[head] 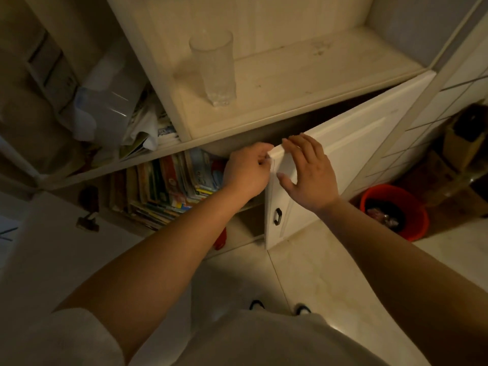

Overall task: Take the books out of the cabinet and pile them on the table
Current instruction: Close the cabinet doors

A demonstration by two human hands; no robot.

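Several colourful books [169, 186] stand and lean inside the lower compartment of the cabinet [303, 93], left of a white cabinet door [351, 154] that is partly swung outward. My left hand [247, 171] grips the door's top left corner with curled fingers. My right hand [309, 170] lies against the door's front face near the same corner, fingers straight and spread, thumb touching the panel. The door's black handle [277, 216] hangs lower on its left edge. The inside behind the door is dark and hidden.
A tall clear glass [215, 67] stands on the open shelf above the door. Papers and a plastic container [105, 107] fill the shelf at upper left. A red bucket [393, 211] sits on the tiled floor at right. Another white door [52, 249] stands open at left.
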